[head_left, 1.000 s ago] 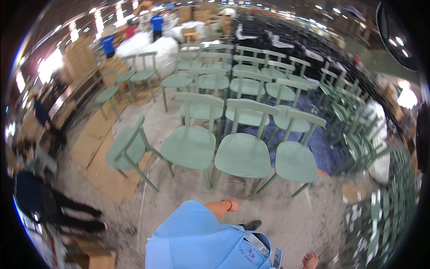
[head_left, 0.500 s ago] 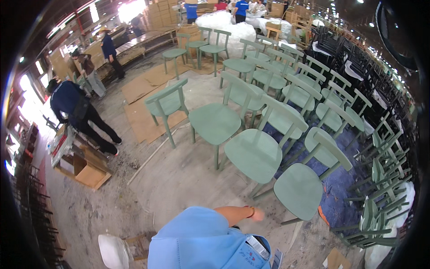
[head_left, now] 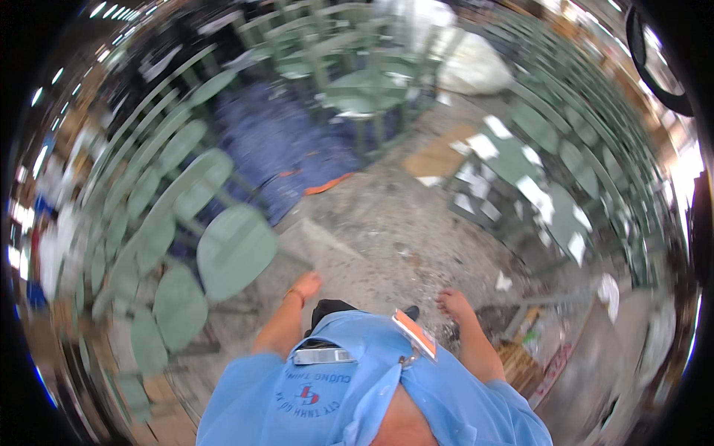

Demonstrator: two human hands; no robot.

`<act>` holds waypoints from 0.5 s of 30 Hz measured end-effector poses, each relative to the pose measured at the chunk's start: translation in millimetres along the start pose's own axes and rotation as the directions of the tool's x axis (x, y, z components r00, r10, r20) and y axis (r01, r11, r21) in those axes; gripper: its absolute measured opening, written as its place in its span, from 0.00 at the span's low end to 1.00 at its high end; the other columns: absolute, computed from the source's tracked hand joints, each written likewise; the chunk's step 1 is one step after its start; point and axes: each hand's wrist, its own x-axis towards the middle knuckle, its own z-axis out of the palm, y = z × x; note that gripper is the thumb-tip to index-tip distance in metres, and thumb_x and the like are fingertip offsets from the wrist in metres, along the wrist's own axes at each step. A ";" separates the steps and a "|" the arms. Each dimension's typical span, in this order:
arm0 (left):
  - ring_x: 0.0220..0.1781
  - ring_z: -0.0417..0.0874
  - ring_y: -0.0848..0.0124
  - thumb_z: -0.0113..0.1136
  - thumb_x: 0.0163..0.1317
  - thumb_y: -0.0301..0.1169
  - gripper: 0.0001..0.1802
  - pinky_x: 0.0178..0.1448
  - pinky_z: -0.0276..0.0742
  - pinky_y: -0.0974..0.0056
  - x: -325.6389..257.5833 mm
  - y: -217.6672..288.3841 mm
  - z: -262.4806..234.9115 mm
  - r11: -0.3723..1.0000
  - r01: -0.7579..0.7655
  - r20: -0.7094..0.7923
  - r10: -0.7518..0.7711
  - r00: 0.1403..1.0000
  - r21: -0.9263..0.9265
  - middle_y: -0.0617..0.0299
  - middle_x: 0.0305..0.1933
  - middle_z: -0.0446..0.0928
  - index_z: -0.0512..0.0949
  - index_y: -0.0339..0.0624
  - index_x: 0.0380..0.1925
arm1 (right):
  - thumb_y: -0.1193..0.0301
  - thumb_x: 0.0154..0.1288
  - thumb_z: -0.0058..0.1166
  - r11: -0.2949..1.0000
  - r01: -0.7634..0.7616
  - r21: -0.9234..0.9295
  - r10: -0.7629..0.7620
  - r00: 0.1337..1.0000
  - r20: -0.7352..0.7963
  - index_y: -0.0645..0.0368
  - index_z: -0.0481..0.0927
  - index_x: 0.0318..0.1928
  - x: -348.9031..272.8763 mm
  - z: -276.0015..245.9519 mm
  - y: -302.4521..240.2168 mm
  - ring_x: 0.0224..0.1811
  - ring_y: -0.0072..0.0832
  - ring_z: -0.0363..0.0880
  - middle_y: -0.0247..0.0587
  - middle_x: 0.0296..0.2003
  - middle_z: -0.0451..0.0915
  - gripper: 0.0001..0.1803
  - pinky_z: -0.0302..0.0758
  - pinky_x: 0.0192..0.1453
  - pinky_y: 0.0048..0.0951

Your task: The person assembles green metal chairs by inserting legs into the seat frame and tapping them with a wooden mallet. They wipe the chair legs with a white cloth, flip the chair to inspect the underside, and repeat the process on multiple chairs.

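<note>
Your left hand point(head_left: 306, 285) and right hand point(head_left: 454, 303) hang loosely curled and empty at lower centre; the green chair point(head_left: 232, 251) beside the left could catch your stride.

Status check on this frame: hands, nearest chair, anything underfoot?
Left hand open, empty. Right hand open, empty. Nearest green chair just left of left hand, untouched. Paper scrap on the floor by right hand.

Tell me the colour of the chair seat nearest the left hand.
Pale green: the chair seat beside the empty left hand, in the head view.
</note>
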 end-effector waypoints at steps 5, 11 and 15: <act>0.41 0.86 0.65 0.55 0.61 0.33 0.11 0.35 0.83 0.58 48.6 76.0 33.3 0.932 0.354 0.327 -0.311 0.892 -0.080 0.54 0.43 0.83 0.83 0.41 0.35 | 0.75 0.62 0.51 0.979 -0.070 0.190 0.094 0.988 -0.122 0.60 0.79 0.32 -6.4 -87.7 6.8 0.21 0.26 0.73 0.37 0.25 0.78 0.04 0.70 0.21 0.30; 0.42 0.85 0.59 0.66 0.50 0.26 0.10 0.39 0.83 0.57 203.2 181.5 47.6 0.586 -0.688 0.716 0.243 0.654 0.429 0.57 0.38 0.81 0.83 0.43 0.36 | 0.73 0.64 0.51 0.877 -0.338 0.341 0.414 0.892 -0.179 0.59 0.78 0.29 -38.4 -174.5 128.4 0.21 0.31 0.75 0.39 0.23 0.77 0.06 0.71 0.23 0.34; 0.39 0.85 0.61 0.64 0.54 0.28 0.10 0.38 0.82 0.56 325.2 285.2 43.1 0.341 -0.750 0.690 0.299 0.659 0.567 0.58 0.38 0.82 0.83 0.45 0.37 | 0.73 0.66 0.50 0.602 -0.444 0.663 0.762 0.569 -0.310 0.59 0.76 0.27 -28.0 -163.0 62.1 0.18 0.31 0.71 0.39 0.22 0.75 0.09 0.67 0.19 0.37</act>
